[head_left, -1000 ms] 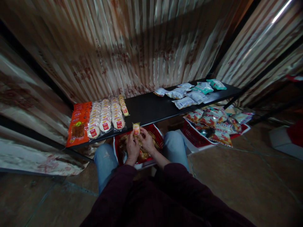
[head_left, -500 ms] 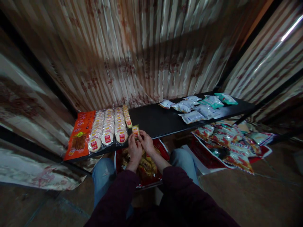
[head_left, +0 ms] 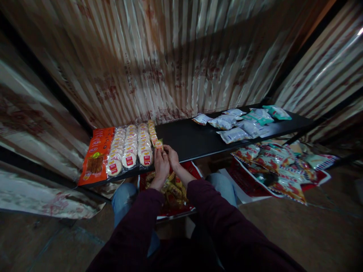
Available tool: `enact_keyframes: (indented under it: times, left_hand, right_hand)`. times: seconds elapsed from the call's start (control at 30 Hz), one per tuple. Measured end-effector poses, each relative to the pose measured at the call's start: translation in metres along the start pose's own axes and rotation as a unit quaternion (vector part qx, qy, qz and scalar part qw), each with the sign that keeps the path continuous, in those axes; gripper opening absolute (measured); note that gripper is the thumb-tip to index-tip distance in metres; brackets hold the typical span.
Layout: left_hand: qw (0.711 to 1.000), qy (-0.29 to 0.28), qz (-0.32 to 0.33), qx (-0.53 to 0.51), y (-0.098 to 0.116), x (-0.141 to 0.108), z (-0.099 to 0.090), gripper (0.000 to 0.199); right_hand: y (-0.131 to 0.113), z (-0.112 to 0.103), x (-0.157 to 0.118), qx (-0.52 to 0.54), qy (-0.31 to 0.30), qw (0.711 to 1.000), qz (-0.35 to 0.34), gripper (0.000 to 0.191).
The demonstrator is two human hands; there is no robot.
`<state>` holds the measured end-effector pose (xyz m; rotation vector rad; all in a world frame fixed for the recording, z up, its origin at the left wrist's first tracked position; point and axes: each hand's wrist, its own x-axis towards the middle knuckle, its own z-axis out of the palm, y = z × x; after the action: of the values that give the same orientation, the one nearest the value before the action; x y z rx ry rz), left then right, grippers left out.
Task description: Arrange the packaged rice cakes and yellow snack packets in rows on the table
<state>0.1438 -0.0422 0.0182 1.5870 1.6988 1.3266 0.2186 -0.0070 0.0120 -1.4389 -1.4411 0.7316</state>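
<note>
The left hand (head_left: 161,164) and the right hand (head_left: 172,156) sit side by side over the front edge of the black shelf (head_left: 184,139), fingertips closed together on one small yellow snack packet (head_left: 159,144). This packet is above the shelf's front part, at the near end of a column of yellow packets (head_left: 152,131); whether it touches the board is hidden.

The likeliest trouble is a nudge: the packet's edge or a knuckle could push the column askew, since little gap shows there. The left fingers are also close to the round white crackers (head_left: 146,158) at the shelf's front, so a sideways slip could knock that row crooked. If the grip loosens too early, the slick wrapper could slide off the shelf's edge into the red-lined carton (head_left: 195,170) of gold-wrapped packets (head_left: 174,190) below.

Against half a second ago, the hands reach farther over the shelf, and the packet, then short of the column's end, is now right up against or just beside it. The silvery snack bags (head_left: 234,135) at the shelf's other end lie as they did.
</note>
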Motion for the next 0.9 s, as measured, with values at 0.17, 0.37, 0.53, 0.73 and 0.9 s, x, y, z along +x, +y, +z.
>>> enact_keyframes:
  times: [0.17, 0.37, 0.53, 0.73, 0.9]
  left_hand:
    - [1.000, -0.001, 0.017, 0.021, -0.006, 0.003, 0.002, 0.046]
    - [0.996, -0.035, 0.078, 0.039, -0.013, 0.000, 0.004, 0.049]
    - [0.986, -0.039, 0.141, 0.080, -0.020, -0.003, -0.005, 0.049]
    - [0.942, -0.088, 0.237, 0.222, -0.020, -0.009, -0.029, 0.056]
    - [0.925, -0.084, 0.243, 0.279, -0.020, -0.006, -0.033, 0.058]
  right_hand:
    - [0.005, 0.005, 0.010, 0.017, -0.008, 1.000, -0.003, 0.028]
    - [0.010, 0.008, 0.017, -0.016, -0.014, 1.000, -0.017, 0.030]
    - [0.013, 0.010, 0.017, -0.048, -0.009, 0.999, -0.024, 0.030]
    - [0.013, 0.010, 0.017, -0.066, -0.019, 0.997, -0.043, 0.032]
    - [0.016, 0.007, 0.020, -0.043, -0.013, 0.998, -0.049, 0.027]
